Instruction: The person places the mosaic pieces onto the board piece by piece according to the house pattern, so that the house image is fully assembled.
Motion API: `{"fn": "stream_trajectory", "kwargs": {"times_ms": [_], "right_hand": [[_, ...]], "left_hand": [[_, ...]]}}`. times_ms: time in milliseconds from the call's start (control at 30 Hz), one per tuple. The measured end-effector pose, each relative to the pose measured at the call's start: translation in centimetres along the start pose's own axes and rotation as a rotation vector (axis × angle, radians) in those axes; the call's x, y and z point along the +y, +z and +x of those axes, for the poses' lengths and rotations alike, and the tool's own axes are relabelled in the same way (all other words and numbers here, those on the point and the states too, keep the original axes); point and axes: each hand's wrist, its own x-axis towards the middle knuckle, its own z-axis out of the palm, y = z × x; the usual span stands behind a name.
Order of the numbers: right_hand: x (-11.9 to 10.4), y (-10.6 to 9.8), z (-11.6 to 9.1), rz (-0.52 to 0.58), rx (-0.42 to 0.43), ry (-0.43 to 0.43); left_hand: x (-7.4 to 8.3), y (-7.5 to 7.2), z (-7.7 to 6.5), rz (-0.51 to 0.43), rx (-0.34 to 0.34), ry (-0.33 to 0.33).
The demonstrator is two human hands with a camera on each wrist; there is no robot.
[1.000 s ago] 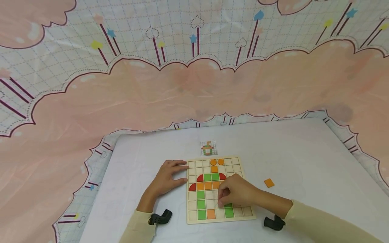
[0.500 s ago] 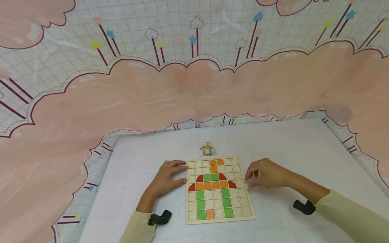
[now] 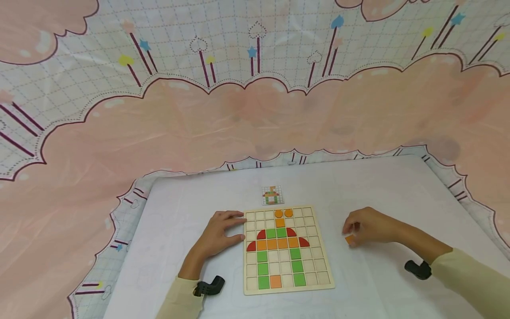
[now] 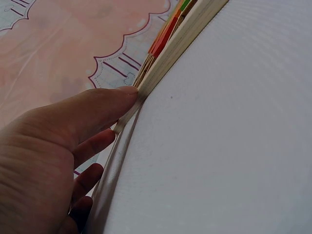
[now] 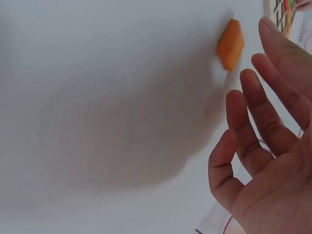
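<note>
My left hand [image 3: 218, 232] rests at the left edge of a wooden grid board [image 3: 320, 252], thumb and fingertips touching its rim [image 4: 161, 66]. Flat coloured tiles fill some of the board's squares: red rounded ones, green and orange squares, two orange discs at the top. To the board's right, my right hand [image 3: 372, 227] hovers low over the white table by a loose orange square tile [image 3: 349, 239], which it partly covers in the head view. In the right wrist view, that orange tile [image 5: 230, 45] lies just off the fingertips, a gap showing between; the fingers are loosely bent.
A small picture card [image 3: 272, 195] with a similar coloured pattern lies behind the board. The white table [image 3: 191, 190] ends at a patterned cloth backdrop [image 3: 279, 115]. Black wrist-worn devices [image 3: 418, 269] sit on both forearms.
My right hand has moved from over the board's lower right, off to the right, to the loose orange tile. The green tiles and orange row it covered now show. My left hand stays put.
</note>
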Motion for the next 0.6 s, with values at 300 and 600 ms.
{"fn": "stream_trajectory", "kwargs": {"times_ms": [300, 600], "right_hand": [[0.9, 0.6, -0.2, 0.004, -0.022, 0.071], [1.2, 0.7, 0.4, -0.055, 0.022, 0.081]], "left_hand": [[-0.1, 0.1, 0.0, 0.007, -0.006, -0.009], [-0.1, 0.1, 0.0, 0.004, -0.003, -0.005]]}}
